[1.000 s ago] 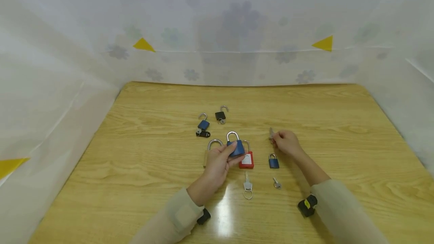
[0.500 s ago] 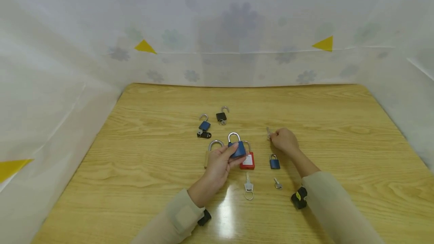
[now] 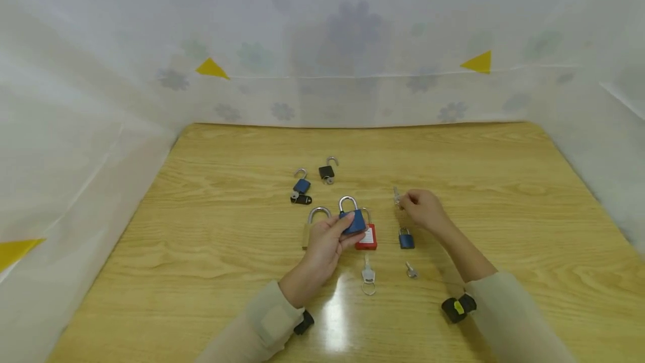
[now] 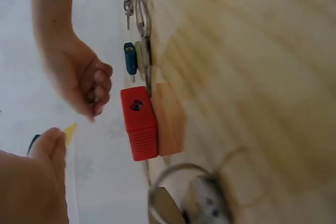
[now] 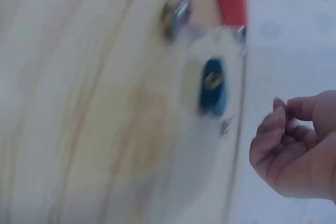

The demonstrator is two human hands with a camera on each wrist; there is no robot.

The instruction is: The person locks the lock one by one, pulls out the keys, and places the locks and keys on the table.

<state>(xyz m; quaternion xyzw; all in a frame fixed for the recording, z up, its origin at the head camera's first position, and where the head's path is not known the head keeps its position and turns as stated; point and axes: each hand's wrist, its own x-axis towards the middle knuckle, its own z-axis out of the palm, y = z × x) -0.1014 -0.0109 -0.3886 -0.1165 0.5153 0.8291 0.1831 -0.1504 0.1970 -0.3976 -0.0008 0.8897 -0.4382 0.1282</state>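
My left hand (image 3: 325,240) holds a blue padlock (image 3: 355,223) between thumb and fingers, its shackle pointing up and away. Off to its right, my right hand (image 3: 425,210) pinches a silver key (image 3: 396,193) whose blade points away from me. In the right wrist view the fingertips of that hand (image 5: 296,148) are drawn together, and the key cannot be made out. Partly behind the left hand are a red padlock (image 3: 372,244) with a white label and a brass padlock (image 3: 305,237). A smaller blue padlock (image 3: 406,240) lies below the right hand.
Nearer me lie a large key with a ring (image 3: 369,277) and a small key (image 3: 412,271). Farther back are an unlatched blue padlock (image 3: 302,185) with a black tag (image 3: 302,199) and an unlatched black padlock (image 3: 326,172). White sheeting (image 3: 347,99) borders the wooden table (image 3: 478,172).
My right hand has shifted slightly left with the key, closer to the held padlock. The left hand and its padlock stay almost still.
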